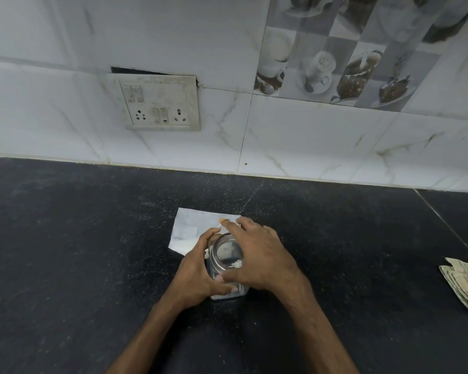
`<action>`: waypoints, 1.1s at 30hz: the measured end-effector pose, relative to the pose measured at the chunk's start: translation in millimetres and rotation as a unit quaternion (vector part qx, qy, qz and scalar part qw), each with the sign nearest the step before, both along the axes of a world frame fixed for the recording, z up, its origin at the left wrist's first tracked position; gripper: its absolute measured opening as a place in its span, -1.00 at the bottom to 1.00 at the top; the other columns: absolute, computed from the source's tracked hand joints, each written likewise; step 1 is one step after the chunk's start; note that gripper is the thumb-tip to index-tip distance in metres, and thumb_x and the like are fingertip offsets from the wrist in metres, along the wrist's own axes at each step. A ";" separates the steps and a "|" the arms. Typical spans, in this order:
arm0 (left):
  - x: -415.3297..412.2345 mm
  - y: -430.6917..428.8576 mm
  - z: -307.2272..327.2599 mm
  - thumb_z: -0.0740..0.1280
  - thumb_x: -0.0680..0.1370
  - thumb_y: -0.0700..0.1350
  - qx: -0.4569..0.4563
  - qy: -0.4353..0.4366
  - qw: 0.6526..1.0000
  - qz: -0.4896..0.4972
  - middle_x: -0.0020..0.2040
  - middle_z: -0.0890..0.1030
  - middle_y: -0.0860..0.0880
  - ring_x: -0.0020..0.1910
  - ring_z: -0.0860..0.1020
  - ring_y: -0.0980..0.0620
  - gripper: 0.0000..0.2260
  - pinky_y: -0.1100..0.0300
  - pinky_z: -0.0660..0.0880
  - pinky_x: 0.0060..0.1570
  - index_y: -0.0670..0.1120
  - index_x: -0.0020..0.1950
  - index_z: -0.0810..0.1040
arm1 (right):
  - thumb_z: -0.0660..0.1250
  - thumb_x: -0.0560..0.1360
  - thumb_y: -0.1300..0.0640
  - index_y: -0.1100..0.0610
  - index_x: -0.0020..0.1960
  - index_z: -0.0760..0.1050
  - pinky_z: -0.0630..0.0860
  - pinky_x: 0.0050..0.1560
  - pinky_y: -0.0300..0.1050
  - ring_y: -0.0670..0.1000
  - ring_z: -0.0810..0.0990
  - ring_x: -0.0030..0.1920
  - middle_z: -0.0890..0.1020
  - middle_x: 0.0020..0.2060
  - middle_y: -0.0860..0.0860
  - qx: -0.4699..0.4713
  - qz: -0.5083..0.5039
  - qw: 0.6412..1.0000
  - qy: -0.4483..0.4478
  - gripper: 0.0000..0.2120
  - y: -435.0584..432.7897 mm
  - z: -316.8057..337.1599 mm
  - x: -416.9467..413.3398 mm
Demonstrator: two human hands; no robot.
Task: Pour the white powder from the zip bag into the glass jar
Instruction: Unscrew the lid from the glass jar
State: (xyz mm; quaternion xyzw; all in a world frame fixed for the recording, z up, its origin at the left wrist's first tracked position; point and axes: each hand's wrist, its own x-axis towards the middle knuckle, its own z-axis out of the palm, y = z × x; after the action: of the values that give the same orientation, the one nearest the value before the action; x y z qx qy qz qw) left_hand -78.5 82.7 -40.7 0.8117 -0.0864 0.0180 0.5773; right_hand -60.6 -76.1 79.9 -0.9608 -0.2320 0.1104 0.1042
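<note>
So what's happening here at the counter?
A person is getting ready to pour powder into a jar. Their left hand grips the side of an open glass jar standing on the dark countertop. Their right hand lies over the jar's other side, its fingers reaching to the top edge of the zip bag, which lies flat just behind the jar. The bag has not been lifted yet. A folded cloth sits off to the right.
</note>
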 end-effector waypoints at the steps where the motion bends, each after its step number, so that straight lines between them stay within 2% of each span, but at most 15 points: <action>1: -0.1 0.5 -0.1 0.70 0.07 0.01 0.000 0.002 1.000 0.002 0.27 0.51 0.31 0.26 0.53 0.27 0.04 0.52 0.44 0.11 0.32 0.42 0.22 | 0.47 0.33 -0.30 -0.07 0.59 0.10 0.18 0.49 0.14 0.09 0.33 0.46 0.30 0.49 0.05 0.007 -0.020 1.000 -0.008 -0.03 -0.2 -1.2 -1.0; 4: -0.4 -0.8 1.5 0.69 0.07 -0.01 -0.001 -0.002 1.000 0.002 0.26 0.52 0.31 0.24 0.53 0.28 0.02 0.51 0.45 0.09 0.33 0.40 0.23 | 0.46 0.40 -0.16 -0.05 0.53 0.24 0.30 0.42 0.12 0.05 0.44 0.32 0.40 0.36 0.00 0.023 -0.002 1.000 0.017 -0.21 -1.6 -0.5 -0.1; 6: -0.7 -0.9 2.6 0.69 0.08 0.00 -0.001 -0.003 1.000 0.001 0.27 0.52 0.32 0.25 0.52 0.30 0.02 0.51 0.45 0.11 0.36 0.39 0.23 | 0.48 0.39 -0.02 -0.07 0.54 0.23 0.11 0.52 0.19 0.06 0.34 0.45 0.35 0.46 -0.01 -0.008 0.049 0.998 0.029 -0.21 -1.0 4.8 3.4; 8: -1.4 -0.9 3.0 0.69 0.08 -0.01 -0.006 -0.006 1.000 -0.001 0.29 0.51 0.34 0.27 0.51 0.31 0.03 0.50 0.45 0.14 0.36 0.41 0.22 | 0.51 0.36 -0.07 -0.09 0.57 0.16 -0.01 0.53 0.21 0.08 0.21 0.54 0.24 0.56 0.02 -0.023 0.053 0.998 0.014 -0.13 0.8 4.8 1.8; 11: -2.5 -0.7 3.6 0.68 0.09 -0.03 -0.011 0.000 1.000 -0.001 0.29 0.52 0.29 0.27 0.53 0.26 0.02 0.37 0.52 0.15 0.33 0.42 0.23 | 0.48 0.36 -0.24 -0.08 0.53 0.22 0.28 0.41 0.08 0.10 0.41 0.37 0.39 0.41 0.04 0.013 -0.007 0.999 -0.032 -0.16 5.5 -1.4 -7.4; 13: -2.4 -1.4 4.5 0.66 0.10 -0.03 -0.010 -0.005 1.000 -0.002 0.28 0.53 0.28 0.27 0.54 0.23 0.01 0.38 0.52 0.16 0.33 0.42 0.23 | 0.49 0.39 -0.11 -0.06 0.49 0.31 0.33 0.38 0.03 0.07 0.46 0.32 0.43 0.34 0.00 0.018 0.010 0.999 -0.034 -0.27 6.2 -3.4 -7.7; 15: -1.5 -2.1 4.9 0.67 0.10 0.01 -0.010 -0.009 1.000 -0.002 0.31 0.52 0.28 0.29 0.52 0.24 0.01 0.44 0.46 0.18 0.29 0.43 0.24 | 0.51 0.38 0.03 -0.06 0.53 0.25 0.08 0.54 0.09 0.04 0.29 0.50 0.33 0.50 -0.01 -0.009 0.063 0.998 -0.008 -0.20 5.9 0.0 -2.8; 17: -1.4 -2.3 3.4 0.69 0.11 0.03 -0.011 -0.011 1.000 -0.003 0.32 0.51 0.30 0.30 0.52 0.27 0.00 0.47 0.45 0.17 0.28 0.44 0.24 | 0.54 0.36 0.01 -0.09 0.58 0.14 -0.10 0.56 0.14 0.06 0.09 0.59 0.17 0.59 0.03 -0.024 0.073 0.997 0.008 -0.10 6.3 2.4 -2.0; 19: -2.2 -1.5 3.2 0.69 0.10 0.01 -0.011 -0.004 1.000 -0.001 0.29 0.52 0.31 0.25 0.54 0.28 0.02 0.41 0.51 0.13 0.33 0.43 0.23 | 0.52 0.38 -0.10 -0.12 0.57 0.15 0.04 0.56 0.13 0.11 0.23 0.53 0.26 0.54 0.08 0.006 0.020 1.000 -0.011 -0.12 6.4 0.5 -4.6; 21: -2.3 -1.4 3.4 0.68 0.09 -0.01 -0.012 0.000 1.000 0.000 0.27 0.55 0.27 0.23 0.57 0.24 0.02 0.31 0.55 0.13 0.32 0.43 0.24 | 0.49 0.40 -0.08 -0.09 0.53 0.26 0.23 0.50 0.13 0.08 0.40 0.39 0.39 0.42 0.04 0.031 0.002 0.999 -0.010 -0.24 5.3 -1.4 -6.2; 23: -2.1 -1.5 3.3 0.67 0.09 0.01 -0.011 -0.010 1.000 0.001 0.29 0.53 0.27 0.26 0.54 0.25 0.01 0.38 0.51 0.16 0.30 0.43 0.24 | 0.51 0.40 0.05 -0.09 0.54 0.24 0.03 0.57 0.19 0.06 0.24 0.52 0.29 0.52 -0.02 0.008 0.053 0.998 0.019 -0.21 3.5 -0.6 -3.6; 25: -1.6 -1.5 3.0 0.68 0.10 0.04 -0.010 -0.013 1.000 -0.002 0.32 0.51 0.28 0.30 0.52 0.25 0.00 0.45 0.46 0.18 0.30 0.42 0.24 | 0.55 0.37 0.04 -0.11 0.59 0.12 -0.18 0.55 0.22 0.07 0.00 0.61 0.12 0.61 -0.03 -0.018 0.091 0.995 0.039 -0.07 2.3 0.1 -2.0; 27: -1.0 -1.6 3.1 0.68 0.10 0.05 -0.008 -0.011 1.000 -0.004 0.33 0.50 0.30 0.31 0.51 0.26 0.01 0.46 0.45 0.19 0.32 0.43 0.23 | 0.56 0.34 -0.06 -0.14 0.60 0.02 -0.17 0.55 0.19 0.09 0.00 0.61 0.10 0.62 0.03 0.004 0.052 0.998 0.021 0.00 1.5 -3.4 -3.3; 30: -0.5 -1.3 2.1 0.68 0.08 0.05 -0.006 -0.005 1.000 0.001 0.30 0.52 0.29 0.27 0.53 0.25 0.01 0.47 0.46 0.14 0.32 0.42 0.23 | 0.52 0.38 -0.06 -0.10 0.57 0.14 0.03 0.57 0.19 0.05 0.27 0.50 0.30 0.51 0.02 0.014 0.024 1.000 0.004 -0.12 0.5 -5.6 -3.9; 33: -0.8 -1.4 0.1 0.71 0.09 0.04 -0.004 -0.003 1.000 0.001 0.30 0.53 0.27 0.27 0.54 0.25 0.03 0.48 0.46 0.14 0.27 0.44 0.24 | 0.56 0.36 0.01 -0.12 0.60 0.07 -0.16 0.55 0.25 0.10 0.02 0.61 0.10 0.62 0.01 -0.053 0.077 0.995 0.041 -0.03 -2.5 0.8 3.7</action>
State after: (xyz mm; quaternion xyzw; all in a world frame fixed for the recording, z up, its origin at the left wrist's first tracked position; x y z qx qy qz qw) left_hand -79.2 81.3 -40.6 0.8096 -0.0871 0.0209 0.5801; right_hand -56.9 -78.6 80.7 -0.9389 -0.2948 0.1694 0.0533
